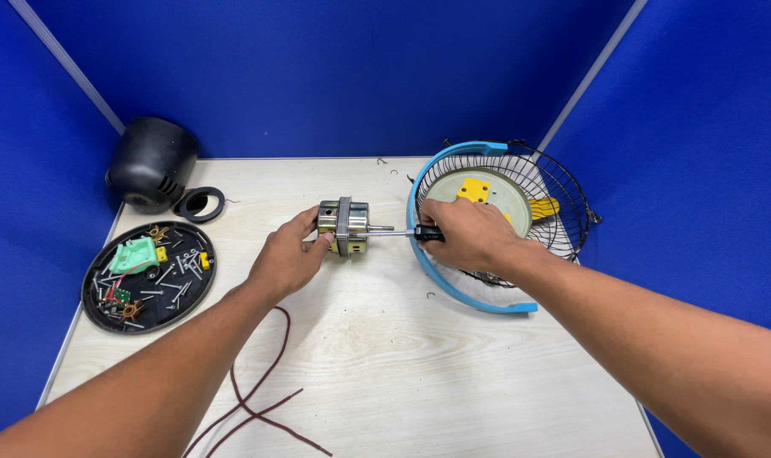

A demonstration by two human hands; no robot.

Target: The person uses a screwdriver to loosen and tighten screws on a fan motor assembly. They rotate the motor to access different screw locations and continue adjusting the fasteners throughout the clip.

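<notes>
So the motor [344,226] sat roughly mid-bench, a bit toward the back, lying on its side with the shaft pointing right. It was a squat metal thing, brassy-yellow plated shells with a duller steel band around the middle, and that shiny finish looked slippery to me. My left hand [288,259] was clamped around its near-left end, thumb up by the band, while my right hand [466,235] was closed on a screwdriver [402,232] with a black handle, the thin steel shank running left to the motor's face just under the shaft. Doing this bit well, I figured, meant keeping the shank dead in line with the screw and pushing in along it, with the left grip bracing straight back so the round body couldn't roll on the smooth pale wood-grain bench [385,356]. I couldn't actually see the tip seated, too small. Just behind my right hand was the fan guard [563,191], thin black wire with a blue plastic rim, and a pale round disc with a yellow plastic block inside it. Off to the left, a black round tray [197,293] held loose screws, a green plastic piece and some small copper-looking bits. Behind that sat a matte black domed housing [150,161] and a black ring [200,203]. A dark red wire [254,399] curled over the near edge.
</notes>
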